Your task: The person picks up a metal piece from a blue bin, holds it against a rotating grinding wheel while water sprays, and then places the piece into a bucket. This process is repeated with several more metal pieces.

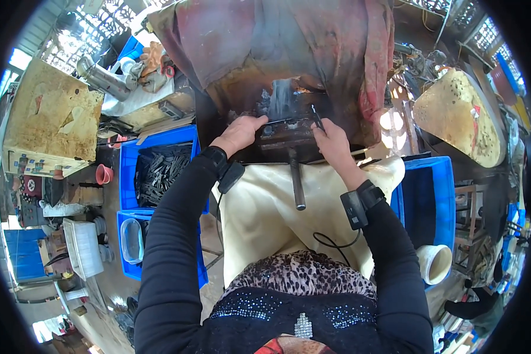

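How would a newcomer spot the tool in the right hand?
Start at the large reddish cloth draped across the top centre. Below its dark opening, the right hand grips a slim dark tool pointing up the picture. Its pale tip and slimness set it apart from the thicker bar lower down.

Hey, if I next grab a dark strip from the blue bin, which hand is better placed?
Probably your left hand: the blue bin of dark strips stands on that side, closer to it. Your right hand is farther across and grips a dark pen-like tool.
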Action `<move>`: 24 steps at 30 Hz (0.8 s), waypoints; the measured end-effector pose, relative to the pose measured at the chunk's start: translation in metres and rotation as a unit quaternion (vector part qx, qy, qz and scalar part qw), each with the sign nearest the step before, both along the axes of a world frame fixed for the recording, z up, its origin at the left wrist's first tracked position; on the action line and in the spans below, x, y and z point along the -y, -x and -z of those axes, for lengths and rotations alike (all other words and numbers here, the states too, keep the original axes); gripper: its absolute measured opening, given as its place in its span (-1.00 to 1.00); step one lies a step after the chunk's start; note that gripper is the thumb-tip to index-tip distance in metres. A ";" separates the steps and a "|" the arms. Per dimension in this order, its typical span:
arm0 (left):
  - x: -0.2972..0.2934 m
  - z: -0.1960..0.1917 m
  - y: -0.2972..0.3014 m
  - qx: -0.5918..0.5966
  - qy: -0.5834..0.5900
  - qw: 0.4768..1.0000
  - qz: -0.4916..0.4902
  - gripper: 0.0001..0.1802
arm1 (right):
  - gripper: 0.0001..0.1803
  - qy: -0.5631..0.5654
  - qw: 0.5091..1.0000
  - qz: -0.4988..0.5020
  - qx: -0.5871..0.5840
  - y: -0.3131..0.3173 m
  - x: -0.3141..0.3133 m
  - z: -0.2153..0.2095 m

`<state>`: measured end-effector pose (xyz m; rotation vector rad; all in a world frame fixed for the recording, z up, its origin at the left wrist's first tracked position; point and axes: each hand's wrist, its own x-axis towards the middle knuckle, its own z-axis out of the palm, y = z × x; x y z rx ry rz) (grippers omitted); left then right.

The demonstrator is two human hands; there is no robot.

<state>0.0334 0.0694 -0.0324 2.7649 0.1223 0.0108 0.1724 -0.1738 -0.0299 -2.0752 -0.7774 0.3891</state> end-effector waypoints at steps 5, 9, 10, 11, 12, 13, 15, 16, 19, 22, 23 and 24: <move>-0.001 -0.002 -0.006 -0.009 -0.019 0.999 0.031 -0.57 | -0.81 -0.009 1.000 0.008 -0.003 0.002 0.000 -0.001; -0.005 -0.003 -0.005 -0.021 -0.009 0.999 0.033 -0.58 | -0.81 -0.014 1.000 0.017 0.002 0.004 -0.002 -0.002; -0.005 -0.005 -0.004 -0.027 -0.005 0.999 0.028 -0.58 | -0.81 -0.014 1.000 0.017 0.003 0.004 -0.001 -0.003; -0.004 -0.006 -0.004 -0.033 -0.001 0.999 0.023 -0.58 | -0.82 -0.009 1.000 0.019 0.009 0.004 -0.001 -0.003; -0.004 -0.008 -0.004 -0.032 0.000 0.999 0.024 -0.58 | -0.82 -0.005 1.000 0.020 0.016 0.003 -0.001 -0.004; -0.003 -0.009 -0.005 -0.030 0.007 0.999 0.023 -0.59 | -0.82 0.000 1.000 0.021 0.022 0.003 -0.001 -0.004; -0.002 -0.009 -0.006 -0.028 0.020 0.999 0.022 -0.59 | -0.82 0.000 0.999 0.021 0.026 0.004 -0.002 -0.004; -0.003 -0.009 -0.006 -0.028 0.021 0.999 0.023 -0.59 | -0.82 -0.001 0.999 0.021 0.029 0.005 -0.003 -0.003; -0.005 -0.007 -0.004 -0.002 0.007 0.999 0.040 -0.59 | -0.83 0.001 0.999 0.025 0.028 0.006 -0.002 0.000; -0.006 -0.004 -0.010 -0.005 -0.010 0.998 0.066 -0.57 | -0.84 0.000 0.999 0.028 0.024 0.004 -0.003 -0.001; -0.005 -0.003 -0.011 -0.007 -0.018 0.997 0.080 -0.56 | -0.84 -0.003 0.999 0.028 0.025 0.003 -0.003 0.003; -0.005 -0.003 -0.012 -0.006 -0.018 0.997 0.078 -0.56 | -0.84 -0.006 0.999 0.028 0.026 0.002 -0.003 0.004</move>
